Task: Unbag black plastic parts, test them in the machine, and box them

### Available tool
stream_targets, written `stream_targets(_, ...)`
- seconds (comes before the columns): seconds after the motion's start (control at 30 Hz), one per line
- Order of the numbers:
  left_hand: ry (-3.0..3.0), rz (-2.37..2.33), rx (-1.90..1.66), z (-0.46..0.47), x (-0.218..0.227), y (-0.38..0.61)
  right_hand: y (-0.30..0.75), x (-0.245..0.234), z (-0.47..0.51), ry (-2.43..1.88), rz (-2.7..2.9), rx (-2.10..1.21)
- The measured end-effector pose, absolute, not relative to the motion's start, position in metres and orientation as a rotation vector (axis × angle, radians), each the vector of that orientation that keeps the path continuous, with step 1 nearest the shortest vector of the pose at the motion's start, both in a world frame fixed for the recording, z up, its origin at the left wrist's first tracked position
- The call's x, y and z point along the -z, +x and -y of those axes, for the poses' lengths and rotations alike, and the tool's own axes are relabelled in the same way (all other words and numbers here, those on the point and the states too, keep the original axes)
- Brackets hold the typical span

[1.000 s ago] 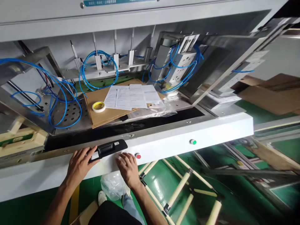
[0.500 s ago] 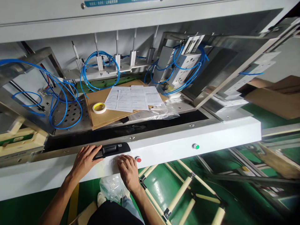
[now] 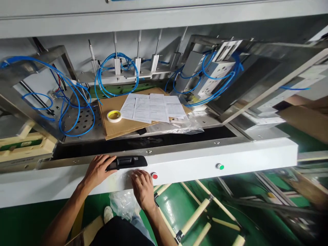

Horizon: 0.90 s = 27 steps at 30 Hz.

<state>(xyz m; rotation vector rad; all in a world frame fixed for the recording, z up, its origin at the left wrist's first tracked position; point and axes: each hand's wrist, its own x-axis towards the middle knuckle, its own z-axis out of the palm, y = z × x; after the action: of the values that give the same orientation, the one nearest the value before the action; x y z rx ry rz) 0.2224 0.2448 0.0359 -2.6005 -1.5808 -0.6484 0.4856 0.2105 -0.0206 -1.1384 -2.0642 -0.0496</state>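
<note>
Shifted slightly rightward and downward in view since a second ago, the white machine panel carries both hands in nearly the same places as before, so the work on its front face appears to be continuing. Left hand: fingers loosely spread and laid over the left end of the black handle part, holding it against the panel. Right hand: fingers bent, tips pressing the panel just below the handle part, beside the red button; a clear film seems to lie under them, though this is hard to tell. A green button sits well apart to the right. Behind the panel's upper edge runs a dark slot, then cardboard bearing papers and a tape roll. Open panel face extends to the right; below its lower edge a plastic bag hangs near the wrists.
</note>
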Motion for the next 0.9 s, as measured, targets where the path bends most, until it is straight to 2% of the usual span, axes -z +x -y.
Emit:
stream_targets(0.1,-2.554,1.607,0.692,-0.237,-0.039,0.220,0.484,0.010,-0.211,-1.133,2.053,0.074)
stream_targets(0.23,-2.415,1.633,0.927,-0.206,-0.033,0.200,0.482,-0.012,-0.215,-1.125,2.057,0.097)
stream_targets(0.4,-2.337,1.628,0.982,-0.173,-0.019,0.178,0.481,-0.031,-0.227,-1.149,2.101,0.110)
stream_targets(0.67,-2.280,1.803,1.335,-0.185,-0.022,0.180,0.481,-0.034,-0.247,-1.175,2.212,0.093)
stream_targets(0.9,-1.994,2.214,1.577,-0.202,-0.023,0.194,0.471,-0.049,-0.263,-1.189,2.283,0.138)
